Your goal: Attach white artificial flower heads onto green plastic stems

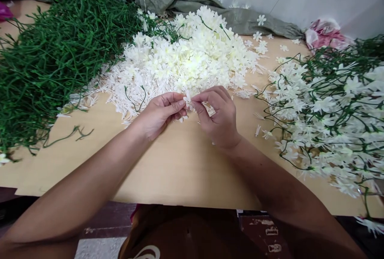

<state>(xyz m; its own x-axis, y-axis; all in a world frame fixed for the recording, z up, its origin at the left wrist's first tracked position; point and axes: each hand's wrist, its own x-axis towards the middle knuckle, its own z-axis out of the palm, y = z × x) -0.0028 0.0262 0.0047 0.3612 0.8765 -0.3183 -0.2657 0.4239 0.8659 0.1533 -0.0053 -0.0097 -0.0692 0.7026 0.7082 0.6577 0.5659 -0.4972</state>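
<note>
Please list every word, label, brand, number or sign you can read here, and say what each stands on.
No readable text anywhere.
Brown clothing: a pale curved mark, cut off at the picture's bottom edge; I cannot tell if it is lettering.
Dark red surface: pale marks, too unclear to read.
White flowers, green stems: no text visible.

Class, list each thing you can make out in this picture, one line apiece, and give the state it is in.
Left hand: fingers closed on a small white flower
Right hand: thumb and forefinger pinched at that flower
Green stems: heaped, tangled
Loose white blossoms: piled, mostly without stems
White flowers at right: heaped, green stems attached
Grey-green cloth: crumpled
Pink-and-white bundle: crumpled
</note>
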